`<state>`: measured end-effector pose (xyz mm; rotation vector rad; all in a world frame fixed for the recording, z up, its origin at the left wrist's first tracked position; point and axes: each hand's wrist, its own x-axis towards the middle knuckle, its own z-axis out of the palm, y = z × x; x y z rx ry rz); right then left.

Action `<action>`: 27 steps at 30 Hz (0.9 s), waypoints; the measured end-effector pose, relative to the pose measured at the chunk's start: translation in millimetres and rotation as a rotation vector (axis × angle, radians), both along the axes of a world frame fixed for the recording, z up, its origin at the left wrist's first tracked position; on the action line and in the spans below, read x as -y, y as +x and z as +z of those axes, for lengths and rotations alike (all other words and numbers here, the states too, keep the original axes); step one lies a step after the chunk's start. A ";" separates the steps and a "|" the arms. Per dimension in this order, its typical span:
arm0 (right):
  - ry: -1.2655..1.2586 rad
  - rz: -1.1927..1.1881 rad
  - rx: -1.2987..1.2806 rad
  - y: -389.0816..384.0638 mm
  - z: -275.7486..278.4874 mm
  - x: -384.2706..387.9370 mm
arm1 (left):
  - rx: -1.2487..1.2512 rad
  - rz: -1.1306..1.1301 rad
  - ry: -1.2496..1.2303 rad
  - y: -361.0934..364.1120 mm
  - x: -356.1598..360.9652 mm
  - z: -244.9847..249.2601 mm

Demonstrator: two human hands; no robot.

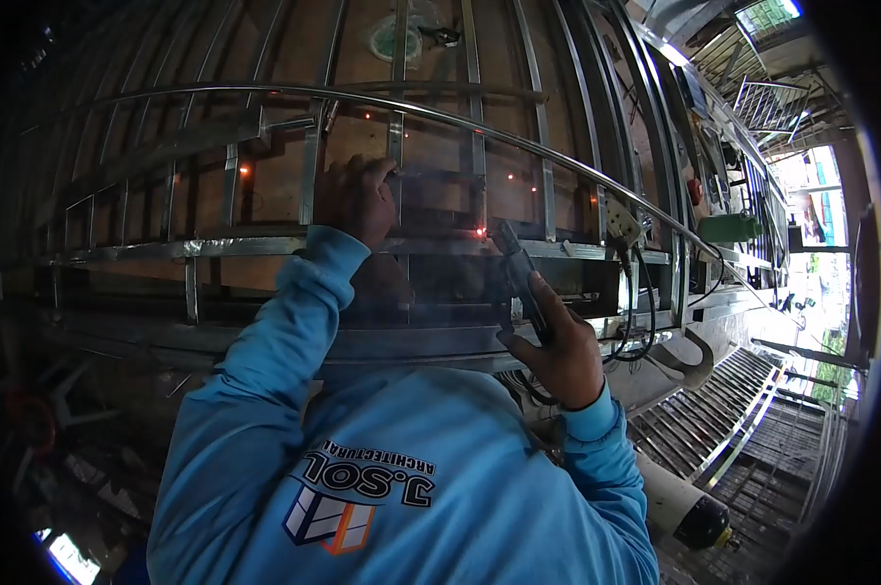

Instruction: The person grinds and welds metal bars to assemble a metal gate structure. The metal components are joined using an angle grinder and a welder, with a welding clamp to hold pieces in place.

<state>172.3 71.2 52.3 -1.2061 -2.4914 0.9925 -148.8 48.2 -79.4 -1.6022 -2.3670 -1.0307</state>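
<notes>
My right hand (pixel 564 353) is wrapped around a welding electrode holder (pixel 520 265), its head pointing up and left. Just off that head, a small bright orange glow (pixel 480 232) shows at a joint of the metal frame (pixel 265 248), with thin smoke around it. To the left, my left hand (pixel 364 198) reaches over the frame with curled fingers beside an upright metal bar (pixel 396 141). What those fingers hold, if anything, is hidden in shadow. Several orange sparks are scattered over the bars and the brown surface beneath.
A long round metal tube (pixel 430 112) crosses above both hands. Black cables (pixel 645 312) hang from a socket box (pixel 623 222) at right, near a green bottle (pixel 729 228). A gas cylinder (pixel 679 502) lies at lower right beside metal grilles (pixel 704 414). A round greenish object (pixel 395 41) lies at the far side.
</notes>
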 end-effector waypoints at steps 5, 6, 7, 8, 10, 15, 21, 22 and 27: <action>-0.019 -0.010 0.034 -1.1 0.9 -0.9 | -0.041 0.025 0.044 0.0 -0.3 -8.0; -0.006 -0.001 0.032 -0.8 0.5 -0.8 | -0.060 0.028 0.018 0.4 0.2 -6.6; 0.006 0.008 0.029 -0.7 0.4 -0.6 | -0.079 0.032 -0.009 1.1 1.6 -4.6; -0.003 0.008 0.034 -0.8 0.9 -0.8 | -0.098 0.037 -0.036 1.7 2.5 -0.8; -0.019 0.006 0.041 -1.2 2.1 -1.4 | -0.104 0.025 -0.039 0.3 2.6 -3.3; 0.057 0.109 0.203 5.4 -10.0 -5.5 | 0.418 -0.003 0.058 -6.9 7.0 -22.4; 0.064 0.076 -0.006 4.5 -11.3 -3.5 | -0.074 -0.046 -0.068 -3.4 3.8 5.8; 0.057 0.081 0.017 4.5 -9.9 -4.1 | -0.085 -0.042 -0.059 -3.9 4.5 5.3; 0.050 0.099 0.029 3.4 -2.5 -6.3 | -0.162 0.003 -0.094 -2.4 3.3 -0.5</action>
